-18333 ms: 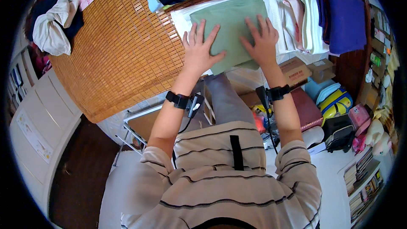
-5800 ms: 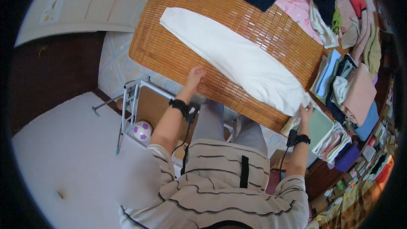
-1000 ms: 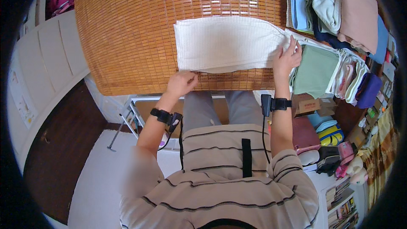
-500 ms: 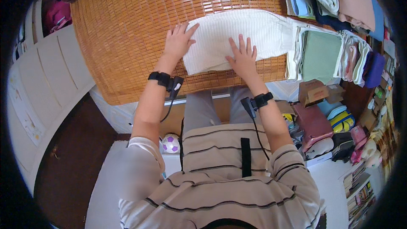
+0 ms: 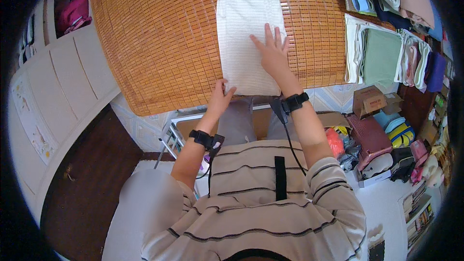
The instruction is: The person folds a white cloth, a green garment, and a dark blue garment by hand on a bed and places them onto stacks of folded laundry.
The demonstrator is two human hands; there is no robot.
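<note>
Beneath right hand, white ribbed garment; left hand at near-left corner.

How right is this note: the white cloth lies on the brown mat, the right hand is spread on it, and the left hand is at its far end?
Not quite: the head view shows the left hand at the near left corner of the white cloth, not its far end. The cloth lies on the brown mat, with the right hand spread on it.
</note>
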